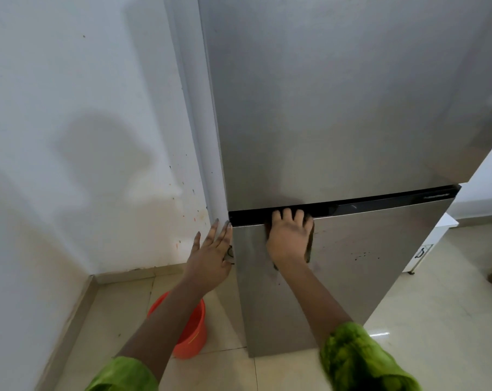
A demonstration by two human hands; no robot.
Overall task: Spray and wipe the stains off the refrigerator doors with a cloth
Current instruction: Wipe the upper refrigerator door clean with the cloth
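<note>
A tall silver refrigerator fills the view, its upper door above a black strip and its lower door below. My right hand presses a dark cloth flat on the top of the lower door, fingertips on the black strip. Most of the cloth is hidden under the hand. My left hand rests with spread fingers on the lower door's left edge, holding nothing. Small dark specks mark the lower door to the right of the cloth. No spray bottle is in view.
An orange bucket stands on the tiled floor by the refrigerator's left bottom corner, partly behind my left forearm. A white wall with coloured spots closes the left side. A white unit stands behind the refrigerator on the right.
</note>
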